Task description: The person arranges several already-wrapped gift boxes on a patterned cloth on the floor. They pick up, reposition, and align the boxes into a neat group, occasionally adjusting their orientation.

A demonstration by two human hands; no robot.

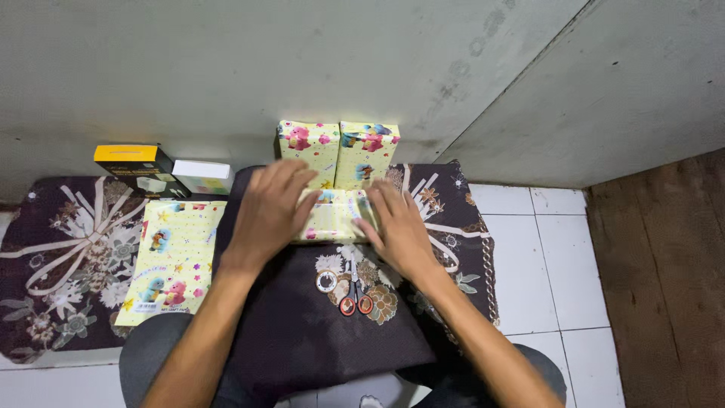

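My left hand (268, 211) and my right hand (396, 227) press flat on a box wrapped in yellow cartoon-print paper (336, 215) that lies on a dark floral cloth (445, 219). Fingers of both hands are spread over the parcel's ends. Just in front of the parcel lie a small roll of tape (326, 282) and scissors with red handles (355, 291). Two wrapped boxes (336, 151) in the same yellow paper stand upright against the wall behind the parcel.
Flat sheets of yellow wrapping paper (170, 261) lie to the left on the cloth. A black-and-yellow box (132, 162) and a white box (200, 175) sit by the wall. White floor tiles (544, 257) and a wooden strip (664, 279) are to the right.
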